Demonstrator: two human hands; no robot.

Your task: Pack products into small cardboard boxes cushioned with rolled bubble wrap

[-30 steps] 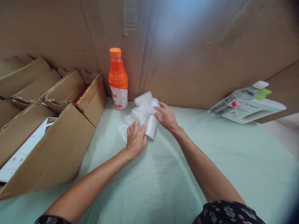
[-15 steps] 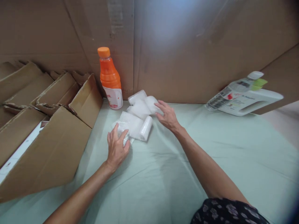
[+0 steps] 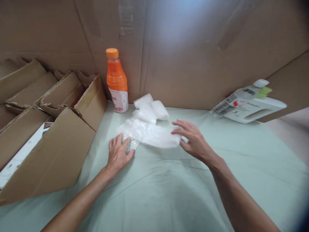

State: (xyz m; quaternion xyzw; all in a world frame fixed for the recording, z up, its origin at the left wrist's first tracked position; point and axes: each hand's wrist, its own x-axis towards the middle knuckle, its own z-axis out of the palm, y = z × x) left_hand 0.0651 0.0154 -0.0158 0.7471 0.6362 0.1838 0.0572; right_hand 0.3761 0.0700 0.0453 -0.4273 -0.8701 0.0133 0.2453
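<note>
Translucent white plastic: bubble wrap point(image 3: 156, 133), spread as a loose strip on pale green cloth point(image 3: 156, 190). Looks light and springy; probably needs steadying at the ends to stay flat. Hence, by judgement, the wide spacing of left hand point(image 3: 119, 154) and right hand point(image 3: 193, 140), one to each end.

Lies between both hands, left end just ahead of left hand's fingers, right end reaching right hand's fingertips. Left hand: palm down, fingers spread, resting at near left corner, apparently as an anchor against sliding; not clamped. Crumpled clear wrap point(image 3: 132, 146) between thumb and index finger; cannot tell whether same sheet or separate. Right hand: fingers loosely curved and parted from thumb, at right end of strip; contact unclear, no firm grip visible. Hands well apart from each other.

Just behind strip: folded wrap point(image 3: 146, 112) with rolled piece point(image 3: 160, 110) beside it. Farther back, to left: orange bottle point(image 3: 117, 80), upright near cardboard wall point(image 3: 183, 64), perhaps kept at back to leave working room. Far left: open cardboard boxes point(image 3: 55, 156), packed side by side; white item point(image 3: 21, 156) inside nearest one. Far right: clear bottle point(image 3: 234, 101) and white jug point(image 3: 256, 111), leaning in view, possibly from lens distortion.
</note>
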